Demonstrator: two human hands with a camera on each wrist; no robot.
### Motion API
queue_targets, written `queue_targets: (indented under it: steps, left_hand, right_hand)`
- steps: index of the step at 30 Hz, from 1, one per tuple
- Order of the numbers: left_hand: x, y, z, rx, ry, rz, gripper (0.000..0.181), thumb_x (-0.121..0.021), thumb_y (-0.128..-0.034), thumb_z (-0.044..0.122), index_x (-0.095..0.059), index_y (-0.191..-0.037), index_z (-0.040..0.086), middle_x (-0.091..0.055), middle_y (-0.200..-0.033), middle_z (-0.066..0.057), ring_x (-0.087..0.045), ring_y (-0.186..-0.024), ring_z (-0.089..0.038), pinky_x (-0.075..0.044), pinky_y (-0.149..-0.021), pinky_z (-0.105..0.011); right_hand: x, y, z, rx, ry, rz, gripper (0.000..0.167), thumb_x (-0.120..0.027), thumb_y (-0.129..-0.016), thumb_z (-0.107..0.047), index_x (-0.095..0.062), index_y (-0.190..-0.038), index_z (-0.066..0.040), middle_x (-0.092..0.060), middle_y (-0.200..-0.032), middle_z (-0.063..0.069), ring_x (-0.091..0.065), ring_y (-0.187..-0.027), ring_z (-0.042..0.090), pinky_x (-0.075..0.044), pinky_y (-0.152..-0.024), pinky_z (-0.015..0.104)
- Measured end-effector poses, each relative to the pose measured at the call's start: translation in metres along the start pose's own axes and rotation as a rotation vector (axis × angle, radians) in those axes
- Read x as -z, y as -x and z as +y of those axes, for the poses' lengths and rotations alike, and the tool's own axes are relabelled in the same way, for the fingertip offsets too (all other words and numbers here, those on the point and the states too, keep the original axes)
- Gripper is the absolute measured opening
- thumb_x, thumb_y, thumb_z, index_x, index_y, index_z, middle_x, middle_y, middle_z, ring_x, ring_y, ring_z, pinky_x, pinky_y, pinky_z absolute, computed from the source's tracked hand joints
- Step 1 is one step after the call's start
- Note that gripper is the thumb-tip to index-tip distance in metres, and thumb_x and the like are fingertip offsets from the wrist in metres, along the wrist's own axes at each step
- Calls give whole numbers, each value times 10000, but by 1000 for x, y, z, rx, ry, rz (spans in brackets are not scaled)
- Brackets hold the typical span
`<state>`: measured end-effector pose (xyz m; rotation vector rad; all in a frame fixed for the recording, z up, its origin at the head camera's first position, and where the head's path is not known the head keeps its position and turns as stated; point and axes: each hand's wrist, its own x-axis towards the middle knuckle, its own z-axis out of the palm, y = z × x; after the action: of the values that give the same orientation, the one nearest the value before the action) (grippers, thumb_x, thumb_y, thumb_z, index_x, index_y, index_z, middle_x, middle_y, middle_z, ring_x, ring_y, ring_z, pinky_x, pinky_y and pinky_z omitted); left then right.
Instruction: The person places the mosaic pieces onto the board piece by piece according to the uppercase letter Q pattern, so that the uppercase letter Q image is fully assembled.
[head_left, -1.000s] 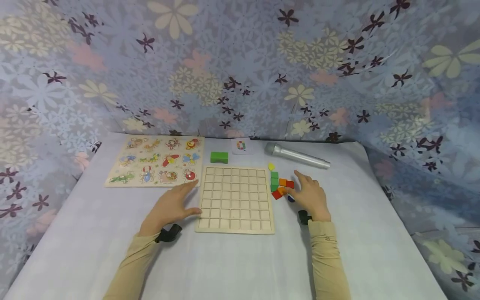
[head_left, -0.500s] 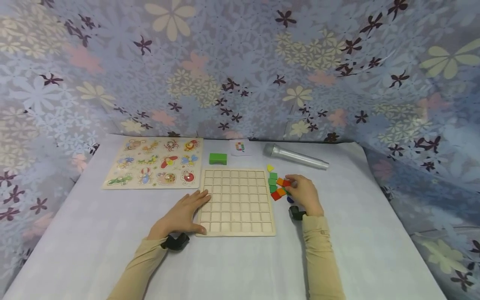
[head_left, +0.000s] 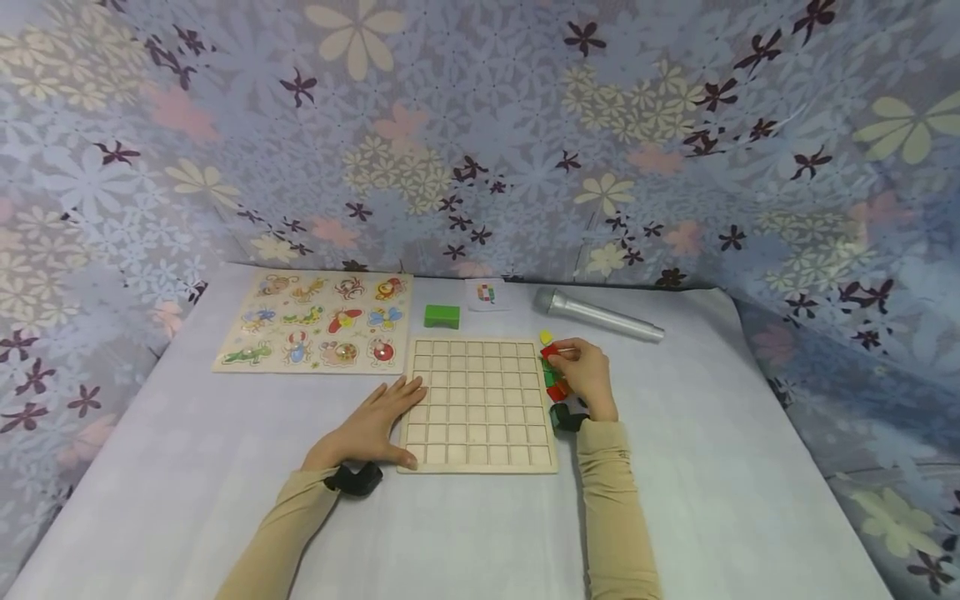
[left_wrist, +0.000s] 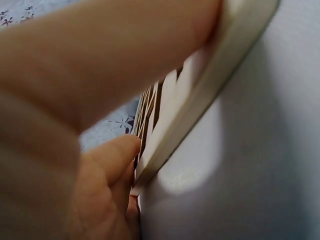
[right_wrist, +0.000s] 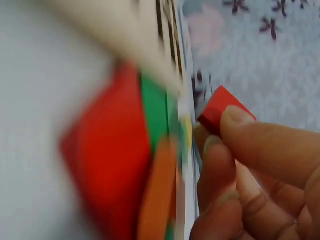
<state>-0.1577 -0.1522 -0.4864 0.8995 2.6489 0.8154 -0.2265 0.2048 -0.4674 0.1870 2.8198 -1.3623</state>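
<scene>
A wooden grid board (head_left: 480, 408) lies in the middle of the head view. Along its left edge rests my left hand (head_left: 371, 423), fingers spread and thumb near the front corner. The left wrist view shows this hand's fingers (left_wrist: 120, 155) touching the board's rim (left_wrist: 185, 117). My right hand (head_left: 588, 375) pinches a red block (right_wrist: 225, 107) between thumb and fingertips, just beyond the board's right edge. Below that hand lie a red block (right_wrist: 112, 155), an orange block (right_wrist: 159, 185) and a green block (right_wrist: 155, 107). The hand partly hides this group in the head view.
A puzzle board with insect pictures (head_left: 315, 323) lies at back left. Near the back are a green block (head_left: 442, 317), a pattern card (head_left: 487, 295) and a silver microphone (head_left: 600, 315). A small yellow piece (head_left: 546, 337) sits by the grid board's far right corner.
My left hand has come down onto the grid board's left edge. My right hand has picked up a red block from the group and moved left toward the board.
</scene>
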Motion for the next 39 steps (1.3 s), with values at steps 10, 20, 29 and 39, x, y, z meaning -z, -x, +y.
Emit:
queue_targets:
  steps: [10, 20, 29, 39]
  left_hand:
    - [3, -2, 2, -30, 11, -10, 1116, -856, -629, 442, -312, -1495, -5, -237, -1592, -198, -158, -1478, -433, -110, -1192, -611]
    - [1, -3, -1, -3, 29, -22, 1126, -862, -618, 449, -316, -1496, 4, -224, -1602, -176, -140, -1487, -418, -92, -1205, -591]
    - [-3, -1, -5, -19, 17, -5, 1131, -849, -621, 481, -316, -1495, 0, -231, -1598, -185, -148, -1481, -429, -101, -1194, -605]
    - [0, -1, -6, -5, 17, -1, 1136, -849, -616, 487, -314, -1500, 15, -225, -1603, -176, -142, -1487, -419, -91, -1200, -589]
  right_hand:
    - [-50, -3, -42, 107, 3, -97, 131, -704, -880, -148, -694, -975, -58, -732, -919, 151, -663, -776, 230, -467, -600, 223]
    - [-73, 3, -50, 161, 26, -103, 109, -706, -878, -158, -718, -965, -92, -727, -899, 98, -654, -795, 234, -516, -677, 326]
    - [-82, 6, -52, 207, 111, -168, 202, -679, -899, -171, -738, -1087, -128, -706, -1017, 91, -667, -902, 240, -540, -792, 383]
    - [-53, -3, -41, 168, -93, -213, 334, -594, -963, -181, -628, -1278, -76, -611, -1268, 179, -660, -1037, 324, -564, -783, 357]
